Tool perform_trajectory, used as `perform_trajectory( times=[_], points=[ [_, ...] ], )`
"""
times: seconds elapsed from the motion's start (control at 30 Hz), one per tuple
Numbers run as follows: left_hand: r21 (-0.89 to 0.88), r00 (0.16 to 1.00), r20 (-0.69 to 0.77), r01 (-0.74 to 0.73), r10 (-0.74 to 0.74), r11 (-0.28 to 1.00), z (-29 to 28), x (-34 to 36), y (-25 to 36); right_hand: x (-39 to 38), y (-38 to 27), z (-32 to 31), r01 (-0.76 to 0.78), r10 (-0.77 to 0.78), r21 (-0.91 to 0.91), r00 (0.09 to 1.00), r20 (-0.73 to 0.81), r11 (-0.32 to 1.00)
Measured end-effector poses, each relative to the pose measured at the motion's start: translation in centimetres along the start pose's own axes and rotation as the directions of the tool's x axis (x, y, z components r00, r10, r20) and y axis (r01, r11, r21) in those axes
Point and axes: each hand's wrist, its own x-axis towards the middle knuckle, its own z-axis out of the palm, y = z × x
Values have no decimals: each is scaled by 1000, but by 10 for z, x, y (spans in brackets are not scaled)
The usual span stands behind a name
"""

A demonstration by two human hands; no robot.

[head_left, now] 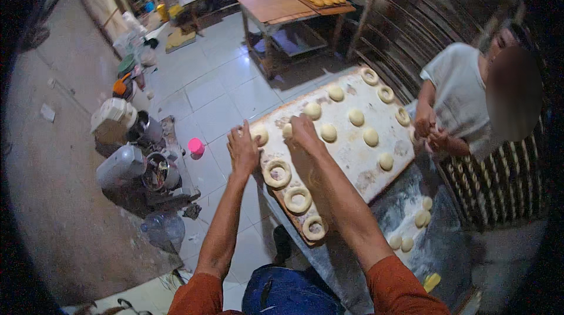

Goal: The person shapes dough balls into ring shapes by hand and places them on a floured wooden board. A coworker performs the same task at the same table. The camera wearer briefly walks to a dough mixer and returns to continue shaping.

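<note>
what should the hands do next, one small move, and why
Perhaps the left hand could start opening the pale, round dough piece at its fingertips into a ring: that piece shows no hole, while three pale dough rings lie nearer along the same edge of the flat, whitish board.

"What have I got at my left hand?"

"A pale, smooth dough round, whole and uncut, lying at the left edge of the floured board, just beyond the nearest dough ring. My fingers partly cover it."

"And at my right hand?"

"Another cream-coloured dough piece, just right of the first and apart from it; my hand hides some, so I can't tell its full shape."
</note>
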Motion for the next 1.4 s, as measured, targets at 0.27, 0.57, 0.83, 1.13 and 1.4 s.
perform_trajectory(
  times=[0.27, 0.57, 0.83, 1.13, 1.4],
  points=[
    [-706, 884, 408, 147, 228, 693, 2, -6, 4, -229, -11, -33, -14, 246, 594, 918, -311, 804],
    [-685, 459, 728, 513, 510, 517, -68, -232, 348, -549, 96, -64, -694, 885, 555, 409, -222, 460],
    [-808, 700, 391, -50, 597, 588, -76, -322, 406, -600, 137, -39, -698, 890, 556, 394, -228, 451],
    [-671, 437, 705, 665, 558, 328, -107, -358, 440, -647, 112, -51, -256, 837, 839, 419, -351, 480],
    [-472, 445, 796, 881, 411, -40, -98, -386, 427, -660, 90, -78, -92, 601, 955, 793, -101, 283]
  ],
)
